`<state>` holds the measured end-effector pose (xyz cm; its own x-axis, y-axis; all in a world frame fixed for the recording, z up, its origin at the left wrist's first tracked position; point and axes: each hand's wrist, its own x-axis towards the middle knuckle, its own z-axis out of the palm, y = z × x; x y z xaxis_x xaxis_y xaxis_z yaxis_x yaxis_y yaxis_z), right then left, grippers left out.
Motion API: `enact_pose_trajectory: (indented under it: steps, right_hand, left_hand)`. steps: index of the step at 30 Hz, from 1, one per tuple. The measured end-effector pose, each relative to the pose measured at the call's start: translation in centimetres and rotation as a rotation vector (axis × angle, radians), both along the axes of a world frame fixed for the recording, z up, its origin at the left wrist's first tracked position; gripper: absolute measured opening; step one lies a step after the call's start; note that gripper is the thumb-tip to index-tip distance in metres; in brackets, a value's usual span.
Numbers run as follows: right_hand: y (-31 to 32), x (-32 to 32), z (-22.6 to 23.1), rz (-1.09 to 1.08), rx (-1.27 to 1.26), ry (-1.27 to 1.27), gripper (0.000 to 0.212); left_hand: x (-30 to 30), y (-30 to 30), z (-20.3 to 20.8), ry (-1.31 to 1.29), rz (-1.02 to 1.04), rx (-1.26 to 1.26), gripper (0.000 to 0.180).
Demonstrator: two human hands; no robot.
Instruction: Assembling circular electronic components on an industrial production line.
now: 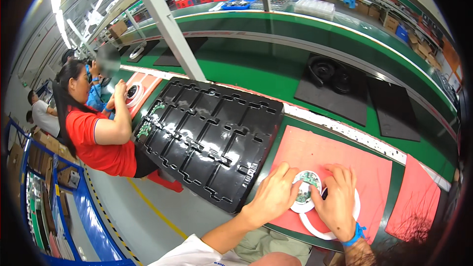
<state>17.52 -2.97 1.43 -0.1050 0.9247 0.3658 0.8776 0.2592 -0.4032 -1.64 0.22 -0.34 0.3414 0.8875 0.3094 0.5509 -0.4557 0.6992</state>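
Observation:
A round white housing with a green circuit board (304,194) set in it lies over the salmon-pink mat in front of me. My left hand (277,190) grips its left edge, thumb pressed near the board. My right hand (337,198) closes on its right side, thumb on the edge of the board and a blue band at the wrist. A larger white ring (312,228) rests on the mat below and to the right, partly under my right hand. Something dark shows beside my right thumb, mostly covered by the hand.
A black moulded tray (207,133) with a few green boards at its far left stands left of the mat (295,148). Beyond lies a green conveyor (281,86) carrying black pads, one with a black coiled part (325,71). A co-worker in red (106,133) handles a white ring part.

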Motion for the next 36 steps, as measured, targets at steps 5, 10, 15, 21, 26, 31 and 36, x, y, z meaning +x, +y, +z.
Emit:
enact_pose_trajectory:
  steps: [5,10,15,21,26,31,36]
  right_hand:
    - [-0.2,1.3,-0.6,-0.004,-0.002,0.01,0.022]
    - [0.3,0.0,-1.5,0.026,0.014,-0.064,0.025]
    - [0.0,1.2,-1.3,0.013,-0.019,-0.036,0.026]
    - [-0.6,3.2,2.8,0.066,0.034,0.056,0.039]
    - [-5.9,5.7,4.5,0.063,0.023,0.069,0.038]
    - [-11.2,5.6,2.3,0.137,-0.019,-0.102,0.036]
    - [-12.6,4.6,0.7,0.139,0.013,-0.197,0.04]
  left_hand:
    - [0.9,0.2,0.4,-0.021,-0.023,-0.076,0.021]
    - [0.0,-0.5,0.2,-0.07,0.066,0.036,0.021]
    - [0.8,0.3,0.1,-0.006,0.02,0.031,0.018]
    - [0.3,0.4,-0.2,-0.096,0.027,-0.029,0.02]
    - [-0.4,0.0,-0.5,-0.177,0.032,-0.097,0.028]
    - [-0.5,-1.2,1.0,0.021,-0.067,0.24,0.037]
    - [0.8,-2.6,0.7,0.279,-0.179,0.282,0.05]
